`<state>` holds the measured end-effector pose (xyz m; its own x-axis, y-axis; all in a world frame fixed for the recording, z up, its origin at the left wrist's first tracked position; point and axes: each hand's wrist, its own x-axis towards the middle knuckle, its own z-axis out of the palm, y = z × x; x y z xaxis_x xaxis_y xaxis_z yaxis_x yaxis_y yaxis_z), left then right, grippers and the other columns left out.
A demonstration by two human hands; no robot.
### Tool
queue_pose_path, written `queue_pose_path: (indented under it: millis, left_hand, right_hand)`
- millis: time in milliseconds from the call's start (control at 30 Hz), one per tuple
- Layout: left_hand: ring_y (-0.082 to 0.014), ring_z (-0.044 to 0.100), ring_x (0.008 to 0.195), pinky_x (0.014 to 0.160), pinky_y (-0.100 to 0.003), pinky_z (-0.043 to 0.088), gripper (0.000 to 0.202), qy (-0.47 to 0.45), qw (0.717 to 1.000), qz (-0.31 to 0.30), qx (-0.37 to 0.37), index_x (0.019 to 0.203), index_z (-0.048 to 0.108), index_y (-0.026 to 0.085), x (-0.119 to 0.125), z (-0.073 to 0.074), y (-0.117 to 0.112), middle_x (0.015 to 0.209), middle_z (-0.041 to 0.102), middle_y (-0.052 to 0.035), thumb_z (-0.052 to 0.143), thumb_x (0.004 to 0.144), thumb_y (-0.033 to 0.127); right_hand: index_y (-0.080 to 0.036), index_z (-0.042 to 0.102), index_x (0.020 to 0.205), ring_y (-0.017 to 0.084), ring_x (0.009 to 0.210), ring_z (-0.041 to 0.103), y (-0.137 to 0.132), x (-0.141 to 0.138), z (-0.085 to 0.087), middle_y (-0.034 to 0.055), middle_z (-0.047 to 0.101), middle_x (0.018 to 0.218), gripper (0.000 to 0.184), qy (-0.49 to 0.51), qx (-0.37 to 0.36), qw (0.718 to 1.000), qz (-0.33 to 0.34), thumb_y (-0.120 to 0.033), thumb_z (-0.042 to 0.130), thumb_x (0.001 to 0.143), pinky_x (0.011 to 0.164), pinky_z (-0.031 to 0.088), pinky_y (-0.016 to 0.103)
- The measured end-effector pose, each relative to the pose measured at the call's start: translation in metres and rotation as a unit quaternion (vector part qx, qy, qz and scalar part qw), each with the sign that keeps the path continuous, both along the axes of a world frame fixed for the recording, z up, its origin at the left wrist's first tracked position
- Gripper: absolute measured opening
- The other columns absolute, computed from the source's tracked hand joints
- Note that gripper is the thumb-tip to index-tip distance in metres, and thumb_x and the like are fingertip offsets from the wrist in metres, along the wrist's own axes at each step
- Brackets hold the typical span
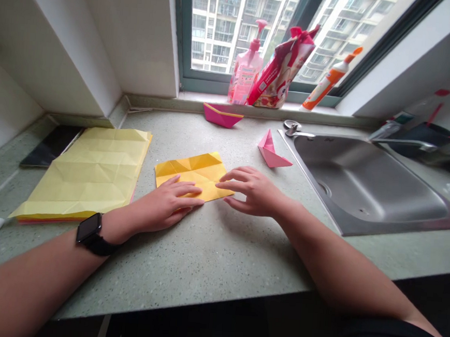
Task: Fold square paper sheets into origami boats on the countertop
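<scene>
A creased orange-yellow sheet of paper lies on the speckled counter in front of me. My left hand rests flat over its lower left part, fingers stretched out. At the right edge, my right hand has its fingers apart and slightly bent, with the fingertips at or just over the paper; whether they touch it I cannot tell. Behind the sheet stands a magenta paper boat with a yellow rim. A pink folded paper boat sits to the right, near the sink.
On the left, a stack of creased yellow paper partly covers a dark flat device. A steel sink is set into the counter at right. On the windowsill stand a pink pump bottle, a red pouch and an orange-white bottle.
</scene>
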<state>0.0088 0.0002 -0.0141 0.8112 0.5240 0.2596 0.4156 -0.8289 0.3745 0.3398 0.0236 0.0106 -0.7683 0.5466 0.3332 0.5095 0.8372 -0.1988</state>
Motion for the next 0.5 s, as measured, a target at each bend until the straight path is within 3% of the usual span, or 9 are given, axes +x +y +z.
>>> queue_pose_path:
  millis: [67,133,367,500]
  left_hand:
    - [-0.0298,0.06,0.154,0.135,-0.068,0.035,0.047,0.01,1.0,-0.001,-0.008,0.158,0.066,0.035,0.0,0.0,-0.001,0.161,0.069,-0.0088,0.054,0.115,0.019]
    - [-0.0294,0.056,0.158,0.137,-0.068,0.032,0.052,0.018,1.0,0.002,-0.019,0.161,0.062,0.033,0.001,0.0,-0.002,0.163,0.068,-0.0082,0.056,0.113,0.017]
    - [-0.0337,0.057,0.156,0.135,-0.07,0.033,0.036,0.031,0.999,0.001,0.02,0.143,0.074,0.031,0.004,0.003,-0.003,0.158,0.07,-0.0089,0.06,0.112,0.019]
    - [-0.0357,0.061,0.145,0.13,-0.067,0.04,0.03,0.031,0.997,0.007,0.063,0.138,0.079,0.029,0.004,0.005,-0.005,0.153,0.07,-0.0129,0.065,0.111,0.028]
  right_hand:
    - [-0.031,0.082,0.132,0.03,0.12,0.074,-0.003,-0.007,-0.005,0.009,0.082,0.13,0.031,0.005,0.0,1.0,0.021,-0.038,0.074,0.103,0.114,0.054,0.056]
    - [-0.033,0.081,0.135,0.03,0.121,0.074,-0.005,-0.012,-0.011,0.0082,0.082,0.131,0.032,-0.004,-0.019,0.999,0.042,-0.035,0.075,0.103,0.116,0.054,0.057]
    - [-0.037,0.081,0.139,0.03,0.118,0.073,-0.006,-0.011,-0.013,0.009,0.079,0.133,0.037,-0.033,-0.041,0.997,0.064,-0.036,0.08,0.101,0.109,0.059,0.056]
    - [-0.038,0.082,0.138,0.031,0.118,0.072,-0.009,-0.013,-0.01,0.0099,0.077,0.134,0.039,-0.05,-0.044,0.996,0.056,-0.039,0.083,0.099,0.109,0.06,0.057]
